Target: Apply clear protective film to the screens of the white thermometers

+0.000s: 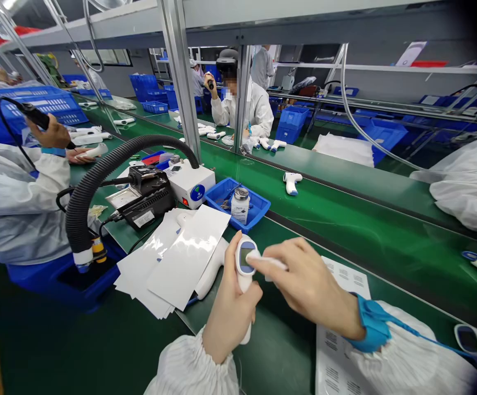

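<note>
The left hand [228, 310] has its grip closed around a white infrared thermometer [243, 280] above the green counter [279, 351], while the right hand [308, 285] pinches a white strip [269, 261] against its display.

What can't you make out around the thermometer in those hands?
All in the head view:
- Thermometer's screen: readout too small to read.
- White piece pinched by the right hand: partly hidden by the fingers, so unidentifiable.
- Second thermometer: mostly hidden by white sheets.
- Bottle's label: too small to read.
</note>
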A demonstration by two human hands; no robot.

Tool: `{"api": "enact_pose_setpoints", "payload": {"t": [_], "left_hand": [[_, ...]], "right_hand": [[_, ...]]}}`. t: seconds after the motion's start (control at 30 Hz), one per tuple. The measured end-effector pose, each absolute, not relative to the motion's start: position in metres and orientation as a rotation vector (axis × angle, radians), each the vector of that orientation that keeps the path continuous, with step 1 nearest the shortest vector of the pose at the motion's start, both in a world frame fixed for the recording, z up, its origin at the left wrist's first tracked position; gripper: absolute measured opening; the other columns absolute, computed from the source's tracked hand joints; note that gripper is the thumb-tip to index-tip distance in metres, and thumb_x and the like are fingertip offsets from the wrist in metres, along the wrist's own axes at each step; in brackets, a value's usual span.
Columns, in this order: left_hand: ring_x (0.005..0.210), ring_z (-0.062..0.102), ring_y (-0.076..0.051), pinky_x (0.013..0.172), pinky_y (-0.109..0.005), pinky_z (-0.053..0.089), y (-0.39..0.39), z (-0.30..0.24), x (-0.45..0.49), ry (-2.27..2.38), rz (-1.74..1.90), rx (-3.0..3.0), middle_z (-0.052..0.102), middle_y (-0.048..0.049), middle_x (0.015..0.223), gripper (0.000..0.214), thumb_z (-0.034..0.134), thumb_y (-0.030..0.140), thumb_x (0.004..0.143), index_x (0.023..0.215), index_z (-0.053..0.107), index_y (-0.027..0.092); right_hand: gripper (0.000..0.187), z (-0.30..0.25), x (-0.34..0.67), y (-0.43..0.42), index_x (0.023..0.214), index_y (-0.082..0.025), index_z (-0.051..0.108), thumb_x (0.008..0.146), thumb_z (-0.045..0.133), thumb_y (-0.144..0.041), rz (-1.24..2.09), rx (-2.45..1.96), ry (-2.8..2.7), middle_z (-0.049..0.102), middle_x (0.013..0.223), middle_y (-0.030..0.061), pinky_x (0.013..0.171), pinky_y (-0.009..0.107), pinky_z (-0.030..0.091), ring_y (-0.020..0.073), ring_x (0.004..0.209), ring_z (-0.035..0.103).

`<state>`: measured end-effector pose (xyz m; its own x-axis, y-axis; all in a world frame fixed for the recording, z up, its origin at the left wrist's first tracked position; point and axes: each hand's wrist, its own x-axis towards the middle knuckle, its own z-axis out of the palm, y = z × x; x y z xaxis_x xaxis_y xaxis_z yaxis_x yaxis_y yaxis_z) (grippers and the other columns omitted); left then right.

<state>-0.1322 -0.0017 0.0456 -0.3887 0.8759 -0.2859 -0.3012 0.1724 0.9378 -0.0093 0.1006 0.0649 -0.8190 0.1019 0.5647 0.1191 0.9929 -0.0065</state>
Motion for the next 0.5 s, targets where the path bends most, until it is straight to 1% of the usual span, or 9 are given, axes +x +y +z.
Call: {"api": "enact_pose_setpoints", "payload": {"t": [0.1,0.23,0.33,0.37,0.43,0.5], "left_hand": [[0.038,0.039,-0.007,0.036,-0.019,0.036,-0.004,0.044,-0.13,1.393,1.399,0.649,0.053,0.0018,0.069,0.087,0.059,0.014,0.077,0.151,0.02,0.036],[0.035,0.035,-0.006,0.033,-0.018,0.034,-0.005,0.044,-0.125,1.385,1.407,0.619,0.05,0.0035,0.064,0.086,0.056,0.012,0.074,0.15,0.024,0.034],[0.035,0.035,-0.004,0.033,-0.017,0.035,-0.005,0.048,-0.12,1.399,1.433,0.562,0.052,0.0026,0.071,0.084,0.058,0.014,0.074,0.149,0.026,0.037],[0.037,0.036,-0.004,0.034,-0.018,0.037,-0.005,0.05,-0.119,1.396,1.424,0.561,0.053,0.0022,0.074,0.084,0.058,0.015,0.075,0.149,0.024,0.039],[0.04,0.04,-0.005,0.037,-0.019,0.04,-0.007,0.055,-0.118,1.379,1.382,0.579,0.054,0.0015,0.079,0.084,0.059,0.018,0.078,0.149,0.021,0.041],[0.041,0.043,-0.006,0.038,-0.021,0.043,-0.015,0.059,-0.125,1.401,1.369,0.572,0.056,0.0009,0.082,0.083,0.062,0.023,0.08,0.148,0.021,0.043]], "right_hand": [[0.03,0.066,-0.009,0.102,0.111,-0.019,0.061,0.095,0.038,-0.007,-0.025,-0.088,-2.566,0.068,0.089,0.0069,0.072,0.032,0.039,0.0159,0.077,0.057],[0.034,0.068,-0.005,0.107,0.114,-0.019,0.061,0.092,0.039,-0.005,-0.121,-0.174,-2.53,0.067,0.094,0.0093,0.073,0.035,0.039,0.0183,0.082,0.058],[0.034,0.065,0.001,0.115,0.112,-0.021,0.063,0.093,0.039,-0.007,-0.047,-0.314,-2.493,0.066,0.093,0.0088,0.073,0.036,0.041,0.0198,0.083,0.059],[0.033,0.063,0.002,0.119,0.114,-0.021,0.062,0.094,0.039,-0.01,-0.015,-0.426,-2.475,0.065,0.095,0.0092,0.073,0.036,0.043,0.0205,0.084,0.06],[0.033,0.058,0.003,0.13,0.125,-0.021,0.057,0.095,0.045,-0.019,0.073,-0.644,-2.491,0.064,0.109,0.0119,0.074,0.038,0.046,0.0233,0.088,0.062],[0.043,0.054,0.005,0.141,0.133,-0.023,0.051,0.091,0.054,-0.03,0.22,-0.708,-2.635,0.062,0.121,0.0129,0.077,0.041,0.05,0.0273,0.097,0.063]]}}
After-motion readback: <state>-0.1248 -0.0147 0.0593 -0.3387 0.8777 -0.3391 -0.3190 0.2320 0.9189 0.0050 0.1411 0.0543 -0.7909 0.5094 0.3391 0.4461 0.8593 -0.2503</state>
